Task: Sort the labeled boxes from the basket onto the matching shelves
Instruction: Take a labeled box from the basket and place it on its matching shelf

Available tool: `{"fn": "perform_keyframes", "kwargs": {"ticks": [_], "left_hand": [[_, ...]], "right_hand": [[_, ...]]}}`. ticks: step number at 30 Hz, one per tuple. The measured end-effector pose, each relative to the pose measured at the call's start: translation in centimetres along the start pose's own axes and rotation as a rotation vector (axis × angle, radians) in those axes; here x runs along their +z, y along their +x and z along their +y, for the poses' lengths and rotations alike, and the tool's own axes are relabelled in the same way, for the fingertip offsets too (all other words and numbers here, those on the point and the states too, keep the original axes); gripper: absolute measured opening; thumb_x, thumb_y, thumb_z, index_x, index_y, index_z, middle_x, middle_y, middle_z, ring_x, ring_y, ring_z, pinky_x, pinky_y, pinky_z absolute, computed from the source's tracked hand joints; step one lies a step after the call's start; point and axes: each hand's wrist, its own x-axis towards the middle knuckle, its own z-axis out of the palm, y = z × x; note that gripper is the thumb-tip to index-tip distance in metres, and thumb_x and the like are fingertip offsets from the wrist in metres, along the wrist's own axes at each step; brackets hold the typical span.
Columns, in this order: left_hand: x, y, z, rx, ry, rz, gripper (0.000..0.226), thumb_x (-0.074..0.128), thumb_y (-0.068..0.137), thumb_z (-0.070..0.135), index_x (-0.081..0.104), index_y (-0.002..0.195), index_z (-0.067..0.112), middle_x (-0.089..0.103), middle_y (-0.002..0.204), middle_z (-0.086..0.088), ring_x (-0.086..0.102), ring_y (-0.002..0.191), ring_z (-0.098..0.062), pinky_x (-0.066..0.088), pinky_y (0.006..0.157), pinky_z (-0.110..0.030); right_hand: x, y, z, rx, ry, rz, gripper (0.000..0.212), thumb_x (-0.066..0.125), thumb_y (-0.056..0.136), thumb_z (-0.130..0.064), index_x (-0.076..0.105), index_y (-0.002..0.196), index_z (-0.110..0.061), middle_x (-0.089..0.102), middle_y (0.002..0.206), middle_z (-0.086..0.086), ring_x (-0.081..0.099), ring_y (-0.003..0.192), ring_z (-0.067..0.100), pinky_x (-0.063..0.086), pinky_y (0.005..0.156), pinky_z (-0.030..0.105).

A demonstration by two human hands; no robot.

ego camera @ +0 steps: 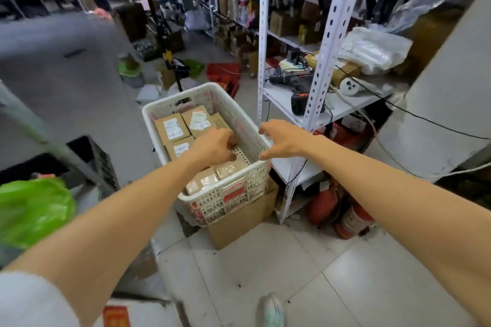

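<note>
While both bare arms stretch out over it, the white plastic basket [164,107] sits on top of a cardboard carton [239,220] on the tiled floor [265,260], just left of a white metal rack [329,42]. Small brown boxes fill the basket. The far ones lie flat with white labels facing up: one box at the far left [171,127], a second just to its right [198,119], and a third nearer [180,148]. Something is handwritten on the labels, but I cannot read it for certain. At the near end are two shinier wrapped packs [204,180].

The left hand [212,146] is down inside the basket, about the middle, with fingers and thumb curled toward the boxes. From where I stand I cannot tell whether it is actually gripping one. The right hand [283,141] hangs above the basket's right rim, fingers spread and slightly bent, thumb apart, with nothing in it and not touching the rim.

On the rack's low shelf [279,95], to the right of the basket, a dark power drill [288,79] lies among cables and plastic-wrapped bundles. Red fire extinguishers [353,220] lie on the floor under that shelf. To the left, near the person, is a bright green bag [32,210], with a black crate [102,162] just beyond it. More shelves packed with goods line the far side of the room, blurred.
</note>
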Motion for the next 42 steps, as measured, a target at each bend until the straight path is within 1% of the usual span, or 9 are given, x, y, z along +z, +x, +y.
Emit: {"fn": "perform_keyframes", "kwargs": {"ticks": [3, 7, 15, 18, 22, 31, 36, 39, 42], "left_hand": [[-0.6, -0.4, -2.9, -0.1, -0.03, 0.033, 0.047, 0.075, 0.076, 0.029, 0.056, 0.117, 0.016, 0.064, 0.108, -0.003, 0.057, 0.09, -0.02, 0.05, 0.077, -0.035], [-0.5, -0.3, -5.9, -0.251, -0.056, 0.053, 0.045, 0.074, 0.078, 0.032, 0.056, 0.116, 0.017, 0.063, 0.11, -0.003, 0.058, 0.098, -0.022, 0.052, 0.083, -0.039], [2.3, 1.3, -10.7, -0.397, -0.109, -0.012, 0.05, 0.072, 0.079, 0.032, 0.053, 0.123, 0.019, 0.061, 0.117, -0.002, 0.058, 0.104, -0.021, 0.052, 0.088, -0.039], [2.8, 3.3, -13.4, -0.441, -0.157, -0.013, 0.051, 0.071, 0.08, 0.034, 0.053, 0.124, 0.018, 0.061, 0.118, -0.002, 0.059, 0.104, -0.021, 0.052, 0.089, -0.042], [3.6, 6.5, -17.9, -0.475, -0.203, -0.024, 0.054, 0.073, 0.076, 0.034, 0.054, 0.123, 0.017, 0.061, 0.116, -0.002, 0.06, 0.101, -0.021, 0.053, 0.087, -0.041], [5.3, 12.5, -27.9, -0.554, -0.347, -0.131, 0.05, 0.071, 0.075, 0.025, 0.054, 0.121, 0.014, 0.064, 0.103, -0.002, 0.06, 0.095, -0.023, 0.052, 0.087, -0.044], [7.9, 15.5, -30.2, -0.574, -0.338, -0.165, 0.049, 0.071, 0.078, 0.022, 0.052, 0.121, 0.011, 0.062, 0.108, -0.007, 0.06, 0.096, -0.026, 0.053, 0.085, -0.042], [10.3, 16.6, -30.3, -0.583, -0.304, -0.166, 0.051, 0.07, 0.077, 0.018, 0.049, 0.123, 0.009, 0.059, 0.113, -0.01, 0.059, 0.101, -0.028, 0.052, 0.084, -0.042], [13.0, 17.9, -30.8, -0.612, -0.284, -0.175, 0.057, 0.066, 0.079, 0.014, 0.042, 0.13, 0.006, 0.05, 0.123, -0.015, 0.053, 0.108, -0.032, 0.049, 0.088, -0.042]], "right_hand": [[-0.1, 3.4, -1.5, -0.073, -0.027, -0.026, 0.064, 0.075, 0.078, -0.04, 0.048, 0.127, -0.008, 0.053, 0.123, 0.009, 0.053, 0.109, 0.025, 0.048, 0.092, 0.042], [0.6, 7.6, -2.7, -0.19, -0.097, -0.06, 0.06, 0.075, 0.075, -0.043, 0.051, 0.119, -0.01, 0.053, 0.115, 0.005, 0.053, 0.105, 0.024, 0.048, 0.086, 0.039], [3.2, 14.7, -3.3, -0.285, -0.055, -0.166, 0.064, 0.078, 0.076, -0.039, 0.048, 0.125, -0.011, 0.052, 0.128, 0.005, 0.05, 0.113, 0.023, 0.04, 0.087, 0.028], [4.5, 18.9, -3.2, -0.25, -0.069, -0.216, 0.061, 0.078, 0.074, -0.043, 0.05, 0.119, -0.013, 0.054, 0.124, 0.005, 0.051, 0.106, 0.02, 0.047, 0.09, 0.035], [6.1, 24.8, -4.0, -0.235, -0.027, -0.273, 0.068, 0.078, 0.077, -0.038, 0.047, 0.131, -0.011, 0.05, 0.135, 0.007, 0.049, 0.121, 0.023, 0.043, 0.101, 0.036], [11.8, 36.2, -6.8, -0.218, -0.077, -0.421, 0.076, 0.076, 0.076, -0.043, 0.041, 0.137, -0.013, 0.046, 0.136, 0.009, 0.046, 0.123, 0.025, 0.041, 0.098, 0.037], [14.9, 39.7, -5.2, -0.119, -0.05, -0.476, 0.076, 0.075, 0.073, -0.047, 0.042, 0.134, -0.014, 0.05, 0.132, 0.008, 0.049, 0.119, 0.026, 0.044, 0.098, 0.041], [16.8, 40.9, -4.0, -0.043, 0.019, -0.557, 0.073, 0.076, 0.077, -0.04, 0.042, 0.135, -0.011, 0.052, 0.132, 0.008, 0.048, 0.12, 0.026, 0.04, 0.094, 0.033], [18.8, 42.4, -3.2, -0.011, 0.054, -0.61, 0.071, 0.075, 0.078, -0.035, 0.041, 0.135, -0.01, 0.051, 0.133, 0.009, 0.049, 0.12, 0.026, 0.041, 0.093, 0.033]]}}
